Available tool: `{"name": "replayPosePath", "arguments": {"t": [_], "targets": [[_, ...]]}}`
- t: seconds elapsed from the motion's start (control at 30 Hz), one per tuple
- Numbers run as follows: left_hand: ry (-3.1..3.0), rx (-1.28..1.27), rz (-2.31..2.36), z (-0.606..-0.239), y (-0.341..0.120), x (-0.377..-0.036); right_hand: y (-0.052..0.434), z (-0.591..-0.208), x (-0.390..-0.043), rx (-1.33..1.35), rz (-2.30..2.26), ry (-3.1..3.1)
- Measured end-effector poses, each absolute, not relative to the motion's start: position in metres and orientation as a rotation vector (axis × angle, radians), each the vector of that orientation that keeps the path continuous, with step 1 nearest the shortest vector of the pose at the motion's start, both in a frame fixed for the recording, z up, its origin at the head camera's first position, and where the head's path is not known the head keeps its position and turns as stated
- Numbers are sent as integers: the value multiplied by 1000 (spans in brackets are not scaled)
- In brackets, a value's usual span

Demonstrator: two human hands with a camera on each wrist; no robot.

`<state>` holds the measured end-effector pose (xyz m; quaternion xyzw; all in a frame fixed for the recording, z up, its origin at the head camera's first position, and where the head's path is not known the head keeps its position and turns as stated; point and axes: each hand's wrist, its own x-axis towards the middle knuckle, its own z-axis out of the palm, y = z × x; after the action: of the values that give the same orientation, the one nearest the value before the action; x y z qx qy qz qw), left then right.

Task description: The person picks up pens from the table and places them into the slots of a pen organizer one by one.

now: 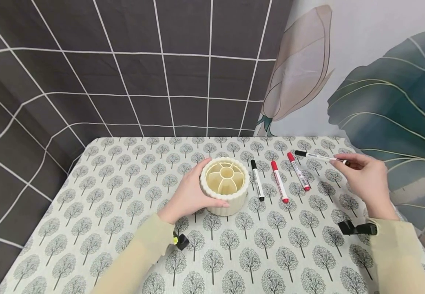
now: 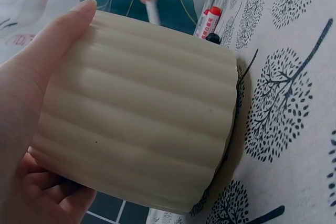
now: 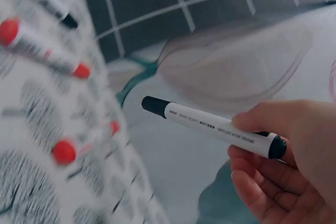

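A cream ribbed round pen holder [image 1: 225, 185] with several inner compartments stands on the tree-print tablecloth [image 1: 124, 204]. My left hand [image 1: 188, 196] grips its left side, thumb and fingers curled round the ribbed wall [image 2: 142, 108]. My right hand [image 1: 363, 177] pinches the rear end of a white marker with a black cap [image 1: 319, 157], lifted off the cloth at the right; the same black-capped marker [image 3: 210, 124] shows in the right wrist view. On the cloth lie a black-capped marker [image 1: 257, 179] and two red-capped markers [image 1: 279, 181] [image 1: 298, 171].
The table's right edge runs close beside my right hand, with a leaf-print curtain [image 1: 392, 94] behind it. A dark grid-patterned backdrop [image 1: 124, 69] closes the back and left. Black wrist mounts [image 1: 355, 228] sit on both sleeves.
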<state>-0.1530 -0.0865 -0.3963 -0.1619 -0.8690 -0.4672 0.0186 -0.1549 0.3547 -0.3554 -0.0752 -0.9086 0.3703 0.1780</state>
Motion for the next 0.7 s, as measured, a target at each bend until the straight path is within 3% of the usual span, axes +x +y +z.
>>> {"name": "replayPosePath", "arguments": {"t": [0.37,0.7], "targets": [[-2702,-522,-1449,-396,-88,-154,315,-331,-151,-247,1174,-2448],[-2721,-516,-1445,-395,-88,-155,275,-301,-145,57,1535,-2253]]}}
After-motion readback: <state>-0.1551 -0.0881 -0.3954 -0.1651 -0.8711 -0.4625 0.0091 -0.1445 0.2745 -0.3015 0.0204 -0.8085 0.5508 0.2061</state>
